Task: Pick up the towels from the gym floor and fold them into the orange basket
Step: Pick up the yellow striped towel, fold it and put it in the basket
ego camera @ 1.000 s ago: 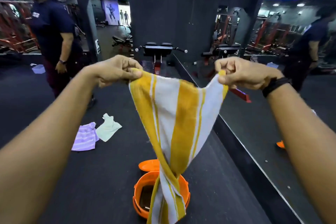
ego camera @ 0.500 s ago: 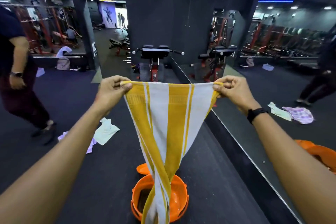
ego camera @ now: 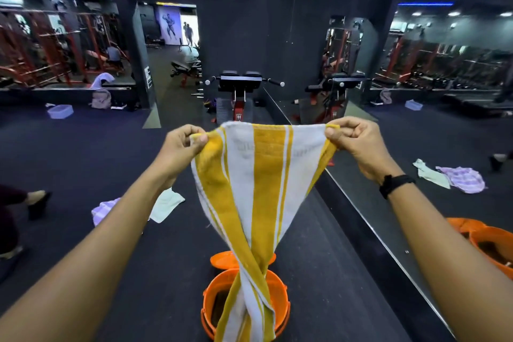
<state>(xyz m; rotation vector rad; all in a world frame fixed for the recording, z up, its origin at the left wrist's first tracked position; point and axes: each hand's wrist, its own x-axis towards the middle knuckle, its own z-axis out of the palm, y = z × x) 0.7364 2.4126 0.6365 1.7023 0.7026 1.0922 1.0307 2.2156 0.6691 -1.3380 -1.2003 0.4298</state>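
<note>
the dark gym floor (ego camera: 83,153) fills the lower and left parts of the frame, and a wall mirror (ego camera: 416,125) runs along the right side, its base a long ledge slanting from centre to lower right. a red and black exercise machine (ego camera: 240,86) stands at the centre top, against the dark wall.

the yellow and white striped towel (ego camera: 258,183) hangs in the middle of the frame, stretched flat along its top edge and narrowing downward into a twist, its lower end dangling over the orange basket (ego camera: 283,311) at the bottom centre. an orange lid (ego camera: 222,259) lies on the floor just behind the basket, partly hidden by the towel.

the left hand (ego camera: 180,147) pinches the towel's upper left corner between thumb and curled fingers, left of centre. the right hand (ego camera: 355,141) pinches the upper right corner the same way, right of centre; a black wristband (ego camera: 395,183) sits on that wrist.

on the floor at centre left, partly behind the left forearm, lie a pale green towel (ego camera: 169,207) and a lilac striped towel (ego camera: 104,209), touching each other. at the left edge a person's foot in a dark shoe (ego camera: 39,203) rests on the floor. a pale plastic box (ego camera: 59,111) sits far back at upper left.
</note>
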